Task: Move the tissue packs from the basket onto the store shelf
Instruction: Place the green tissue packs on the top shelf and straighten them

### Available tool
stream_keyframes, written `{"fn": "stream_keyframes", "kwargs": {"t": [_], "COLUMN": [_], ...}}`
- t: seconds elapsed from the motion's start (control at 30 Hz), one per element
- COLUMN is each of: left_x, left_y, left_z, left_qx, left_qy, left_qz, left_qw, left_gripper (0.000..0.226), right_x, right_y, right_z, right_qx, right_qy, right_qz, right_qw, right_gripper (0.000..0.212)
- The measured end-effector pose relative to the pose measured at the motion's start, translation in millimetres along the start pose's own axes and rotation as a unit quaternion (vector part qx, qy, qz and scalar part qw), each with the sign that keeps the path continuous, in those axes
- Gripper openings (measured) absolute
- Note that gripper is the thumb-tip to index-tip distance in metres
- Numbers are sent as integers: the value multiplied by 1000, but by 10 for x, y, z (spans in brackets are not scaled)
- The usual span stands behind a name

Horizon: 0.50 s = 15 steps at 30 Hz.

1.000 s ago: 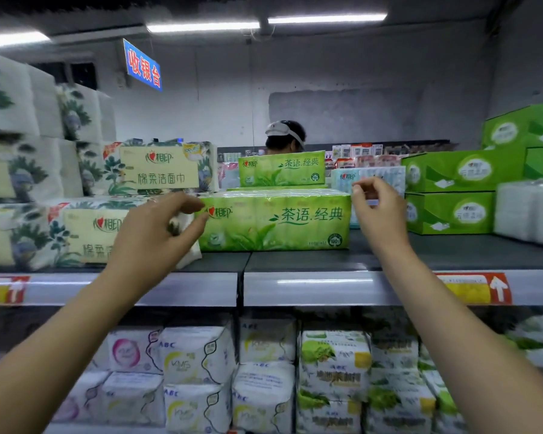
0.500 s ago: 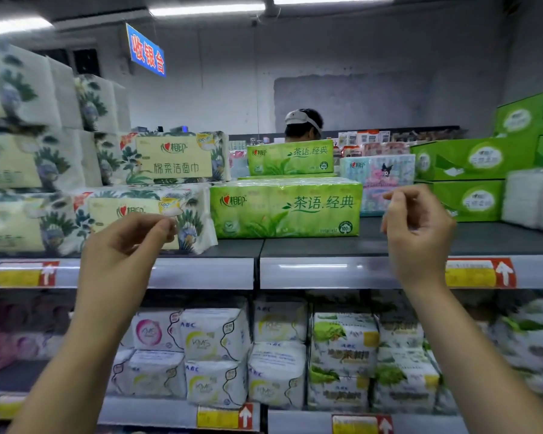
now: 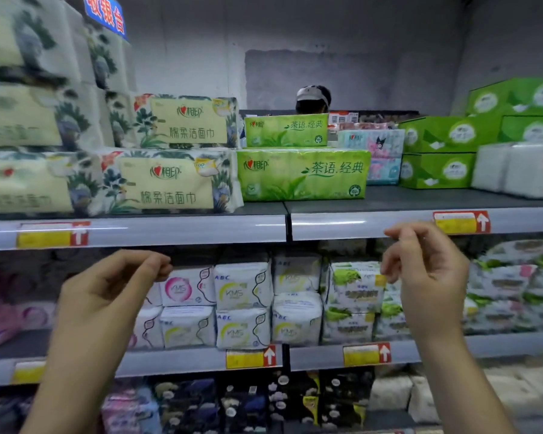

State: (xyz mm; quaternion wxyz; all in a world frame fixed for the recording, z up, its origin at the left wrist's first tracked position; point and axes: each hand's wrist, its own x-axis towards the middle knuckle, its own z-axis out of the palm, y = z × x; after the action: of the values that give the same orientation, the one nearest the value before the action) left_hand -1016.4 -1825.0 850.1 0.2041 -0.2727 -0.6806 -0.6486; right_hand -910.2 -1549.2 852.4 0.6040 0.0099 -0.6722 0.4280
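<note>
Loosely curled, empty, left hand (image 3: 107, 296) and right hand (image 3: 430, 277) hover below the shelf (image 3: 201, 230).

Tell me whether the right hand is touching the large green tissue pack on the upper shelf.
Apart. The head view shows the right hand held below the shelf rail, while the green tissue pack sits above that rail, with open space between them.
</note>
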Motion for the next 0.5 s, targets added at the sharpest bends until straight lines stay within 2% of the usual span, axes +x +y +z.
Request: {"fn": "stream_keyframes", "kwargs": {"t": [0.1, 0.33, 0.5], "left_x": [53, 3, -168], "left_y": [-69, -260, -261], "left_z": [-226, -466, -408], "left_qx": [1, -57, -70], "left_qy": [-1, 48, 26], "left_qz": [2, -43, -69], "left_qw": [1000, 996, 995], "left_gripper": [14, 33, 36], "right_x": [-151, -475, -608], "right_y": [-158, -329, -378], "right_z": [108, 163, 183], "right_qx": [10, -19, -14], "right_qy": [7, 17, 24], "right_qz": [0, 32, 81], "right_qw": [1000, 999, 996], "right_gripper": [29, 28, 28]}}
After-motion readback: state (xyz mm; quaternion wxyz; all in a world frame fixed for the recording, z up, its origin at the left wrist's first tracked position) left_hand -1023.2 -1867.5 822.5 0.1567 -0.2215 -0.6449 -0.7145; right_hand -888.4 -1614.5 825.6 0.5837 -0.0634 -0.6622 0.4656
